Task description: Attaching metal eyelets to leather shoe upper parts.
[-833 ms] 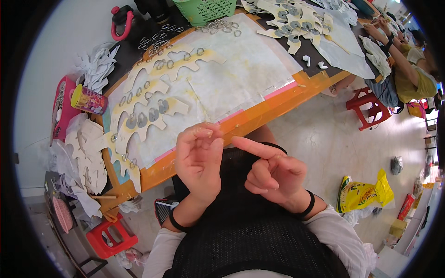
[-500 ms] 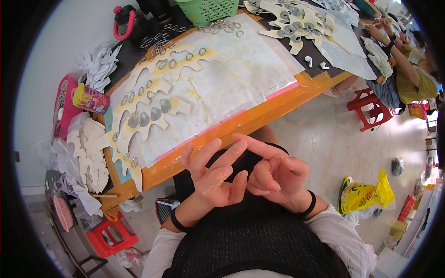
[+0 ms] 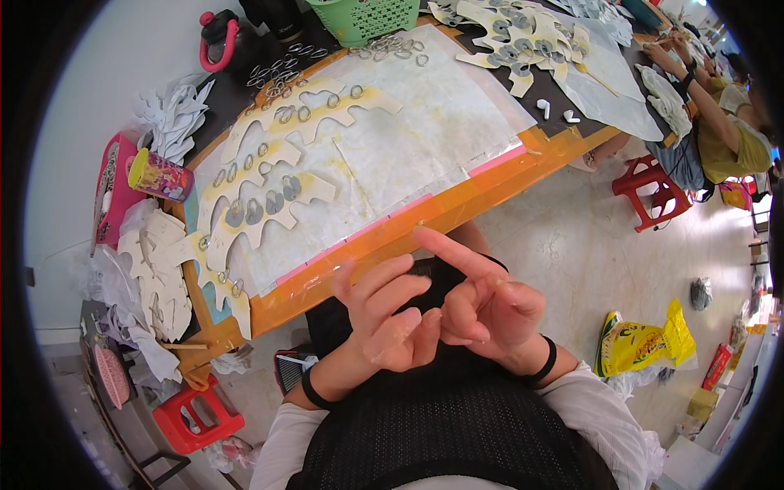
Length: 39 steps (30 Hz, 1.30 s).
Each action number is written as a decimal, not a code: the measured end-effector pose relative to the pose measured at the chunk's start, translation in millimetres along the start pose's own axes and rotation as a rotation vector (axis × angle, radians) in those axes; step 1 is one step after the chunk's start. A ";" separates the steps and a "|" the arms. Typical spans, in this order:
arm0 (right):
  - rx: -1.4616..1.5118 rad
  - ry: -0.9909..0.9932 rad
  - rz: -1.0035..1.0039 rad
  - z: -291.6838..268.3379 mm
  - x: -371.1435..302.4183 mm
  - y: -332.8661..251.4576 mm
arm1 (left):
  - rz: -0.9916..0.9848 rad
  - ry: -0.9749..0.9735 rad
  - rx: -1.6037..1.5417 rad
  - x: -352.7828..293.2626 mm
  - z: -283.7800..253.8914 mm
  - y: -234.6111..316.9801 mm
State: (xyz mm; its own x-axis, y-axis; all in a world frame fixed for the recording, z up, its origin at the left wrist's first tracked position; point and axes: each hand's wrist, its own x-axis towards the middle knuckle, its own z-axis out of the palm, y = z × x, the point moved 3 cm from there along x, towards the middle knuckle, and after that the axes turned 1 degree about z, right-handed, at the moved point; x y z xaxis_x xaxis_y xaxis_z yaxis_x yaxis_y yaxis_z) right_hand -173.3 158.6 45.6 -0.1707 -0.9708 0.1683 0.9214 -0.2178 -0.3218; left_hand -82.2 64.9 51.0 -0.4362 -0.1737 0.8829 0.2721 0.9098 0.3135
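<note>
My left hand (image 3: 388, 317) is raised in front of my black mesh apron (image 3: 433, 425). Its fingers are loosely bent and apart, the outermost smeared by motion, and its thumb comes close to the curled fingers of the other hand. I see no object in it. Beside it, my right hand (image 3: 488, 309) points its index finger toward the table edge while its other fingers fold in; nothing shows in that hand either. Beyond both hands, on the worktable's white sheet (image 3: 416, 106), lie cream scalloped strips (image 3: 306, 196) with yellowish stains, bearing metal rings and grey ovals.
Loose metal rings (image 3: 286, 65) lie near a green basket (image 3: 365, 18). A patterned cup (image 3: 161, 175) and stacked cream cutouts (image 3: 163, 278) line the left side. White earbuds (image 3: 570, 116) lie toward the right. Red stools (image 3: 651, 192) and a yellow bag (image 3: 641, 343) stand on the floor; a co-worker (image 3: 727, 131) sits far right.
The left hand's fingers have bent inward and drawn away from the right index fingertip. The right hand has barely moved, its index finger dipping slightly. The things on the table have not moved.
</note>
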 end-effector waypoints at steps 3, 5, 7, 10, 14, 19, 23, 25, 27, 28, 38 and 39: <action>-0.016 -0.006 -0.009 -0.5 -0.1 0.1 | 0.020 0.097 -0.066 -0.7 2.3 1.6; -0.058 0.006 -0.005 -0.5 -0.6 0.0 | 0.029 0.129 -0.051 4.4 2.5 3.8; -0.128 0.026 0.003 0.7 -1.7 -1.6 | 0.029 0.097 -0.037 6.6 2.6 4.2; -0.218 0.019 0.021 1.8 -1.6 -2.1 | 0.036 0.085 -0.044 9.0 2.3 3.9; -0.273 0.041 0.044 2.8 -1.0 -2.9 | -0.001 0.001 -0.041 12.0 2.7 4.3; -0.313 0.066 0.055 6.0 -0.9 -4.0 | 0.030 -0.107 0.015 9.3 1.6 4.8; -0.312 0.073 0.043 5.1 -1.7 -4.0 | 0.071 -0.148 -0.009 8.1 3.5 5.9; -0.309 0.077 0.045 4.9 -2.0 -3.9 | 0.064 -0.151 -0.001 7.7 2.9 6.9; -0.305 0.071 0.045 5.1 -1.9 -3.8 | 0.057 -0.134 0.025 8.6 2.4 7.4; -0.303 0.069 0.046 5.2 -1.8 -3.7 | 0.054 -0.116 0.048 9.8 2.1 7.7; -0.300 0.109 0.014 0.1 -2.2 -1.4 | 0.047 -0.059 0.032 10.8 6.6 5.5; -0.295 0.110 0.016 0.4 -2.1 -1.4 | 0.047 -0.064 0.030 10.5 7.2 5.8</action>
State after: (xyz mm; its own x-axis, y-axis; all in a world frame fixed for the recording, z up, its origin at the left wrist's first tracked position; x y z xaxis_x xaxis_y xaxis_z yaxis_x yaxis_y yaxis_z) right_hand -174.1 161.0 46.1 -0.2088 -0.9758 0.0648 0.7859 -0.2069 -0.5827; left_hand -91.4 71.1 59.6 -0.4779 -0.1072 0.8719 0.2678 0.9275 0.2608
